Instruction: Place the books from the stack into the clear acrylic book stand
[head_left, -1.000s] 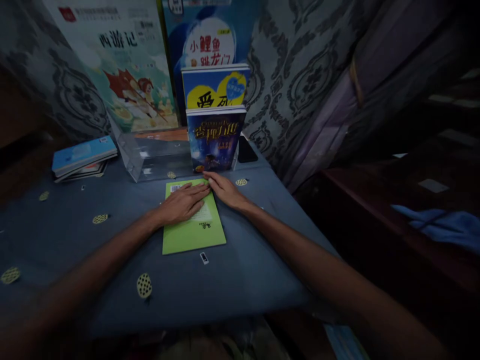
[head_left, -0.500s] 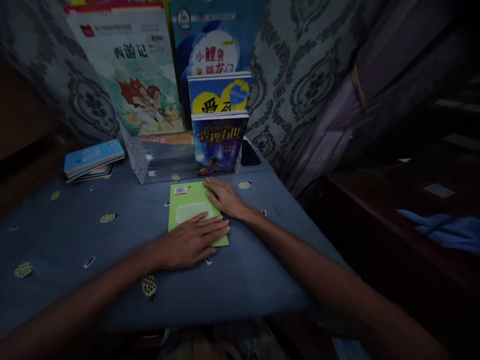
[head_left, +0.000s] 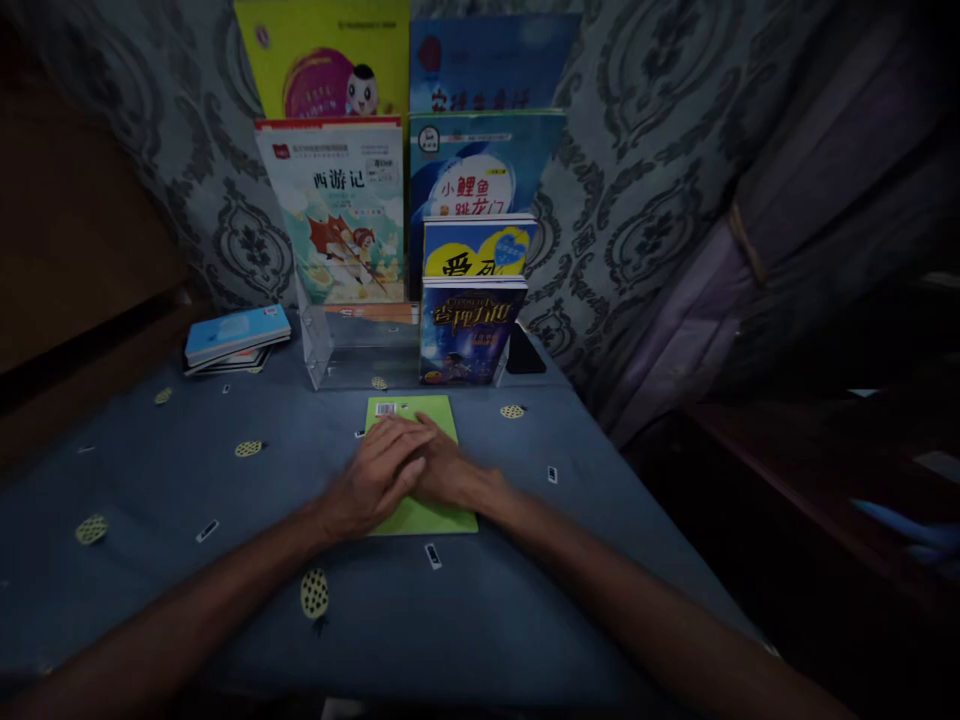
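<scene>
Paperback (head_left: 435, 516), green and barcoded, is seen from the head camera to be laid flat on the patterned blue tabletop (head_left: 480, 600), just in front of a clear stand (head_left: 318, 352) by which upright books (head_left: 341, 225) are held. Its middle is covered by the left hand (head_left: 371, 475), whose fingers are loosely extended, with nothing gripped, and are laid across the right hand (head_left: 446, 472), whose fingers are partly hidden, so that how far they are opened, or whether anything is held, cannot be told. Left of the stand a small pile of books (head_left: 238, 338) is set.
</scene>
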